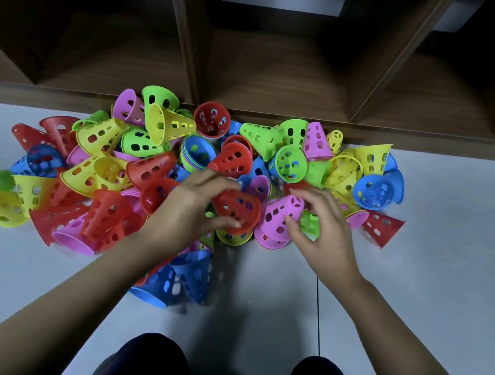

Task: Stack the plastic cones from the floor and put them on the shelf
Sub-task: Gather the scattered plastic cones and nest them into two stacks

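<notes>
A heap of several perforated plastic cones (161, 156) in red, yellow, green, blue and pink lies on the grey floor against a dark wooden shelf (274, 76). My left hand (195, 208) grips a red cone (238, 210) at the middle of the heap, fingers over its top and thumb under its rim. My right hand (323, 229) hovers beside a pink cone (278, 220), its fingers curved and its thumb touching the cone's side. A short nested stack (195, 154) with a blue cone on top sits further back.
The shelf's low compartments stand open right behind the heap, split by upright wooden dividers (189, 29). Blue cones (182, 283) lie under my left forearm. Bare grey floor (454, 248) extends to the right and left. My knees (151, 361) are at the bottom edge.
</notes>
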